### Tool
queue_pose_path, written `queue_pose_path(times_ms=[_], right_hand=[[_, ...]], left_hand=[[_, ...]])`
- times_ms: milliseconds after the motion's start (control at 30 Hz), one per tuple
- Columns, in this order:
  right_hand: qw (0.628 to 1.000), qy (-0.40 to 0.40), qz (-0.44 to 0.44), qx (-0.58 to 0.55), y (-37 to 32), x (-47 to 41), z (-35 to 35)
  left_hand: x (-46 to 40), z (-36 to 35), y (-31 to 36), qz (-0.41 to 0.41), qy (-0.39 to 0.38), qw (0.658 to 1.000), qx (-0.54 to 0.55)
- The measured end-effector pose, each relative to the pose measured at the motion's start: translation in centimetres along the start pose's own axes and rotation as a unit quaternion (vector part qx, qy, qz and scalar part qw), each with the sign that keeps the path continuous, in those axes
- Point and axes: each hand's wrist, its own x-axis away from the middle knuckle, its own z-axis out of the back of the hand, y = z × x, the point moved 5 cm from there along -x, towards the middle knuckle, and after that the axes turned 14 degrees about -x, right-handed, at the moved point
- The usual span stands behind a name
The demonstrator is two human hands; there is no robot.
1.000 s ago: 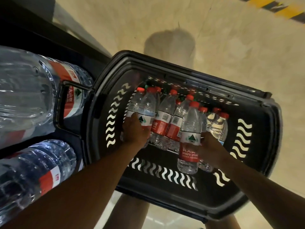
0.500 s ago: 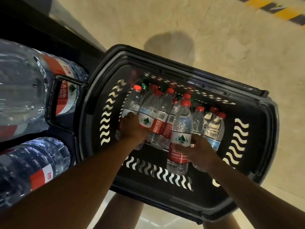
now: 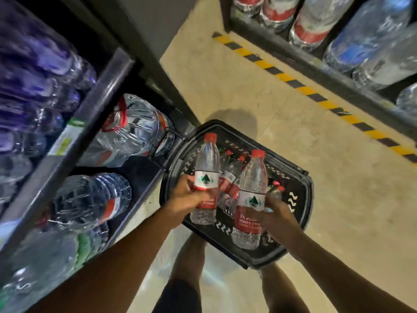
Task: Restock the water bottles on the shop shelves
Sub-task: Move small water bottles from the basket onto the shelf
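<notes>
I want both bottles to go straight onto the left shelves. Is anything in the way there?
Yes. The left hand and right hand each hold a small bottle above the basket, but large jugs fill the nearest lower shelf bays, and a dark shelf rail crosses above them.

Beige concrete floor (image 3: 293, 154) crossed by a diagonal yellow-and-black hazard stripe (image 3: 311, 91). Dark metal shelving (image 3: 74, 141) stands at left, a second rack (image 3: 300, 57) at upper right. Lighting dim.

Dim light, blurred warped edges
</notes>
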Motion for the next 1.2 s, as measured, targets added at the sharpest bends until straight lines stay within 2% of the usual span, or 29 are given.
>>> queue_pose_path(times_ms=[133, 333, 433, 600, 800, 1200], right_hand=[[0.997, -0.024, 0.032, -0.068, -6.9, 8.3, -1.4], [0.982, -0.121, 0.138, 0.039, -16.6, 18.6, -4.1], [0.967, -0.165, 0.180, 0.075, -19.8, 23.5, -5.6], [0.938, -0.255, 0.206, 0.110, -22.7, 30.7, -8.3], [0.909, -0.312, 0.233, 0.151, -22.2, 36.8, -14.2], [0.857, -0.392, 0.258, 0.214, -13.3, 44.8, -32.6]], left_hand=[[10.4, 3.4, 4.7, -0.062, 0.015, 0.996, 0.066], [24.9, 6.2, 8.9, -0.152, 0.078, 0.975, 0.140], [31.3, 6.9, 8.8, -0.171, 0.124, 0.960, 0.183], [40.0, 7.5, 6.7, -0.188, 0.154, 0.921, 0.304], [46.9, 9.9, 1.1, -0.205, 0.196, 0.871, 0.401], [58.6, 19.1, -15.8, -0.244, 0.340, 0.806, 0.418]])
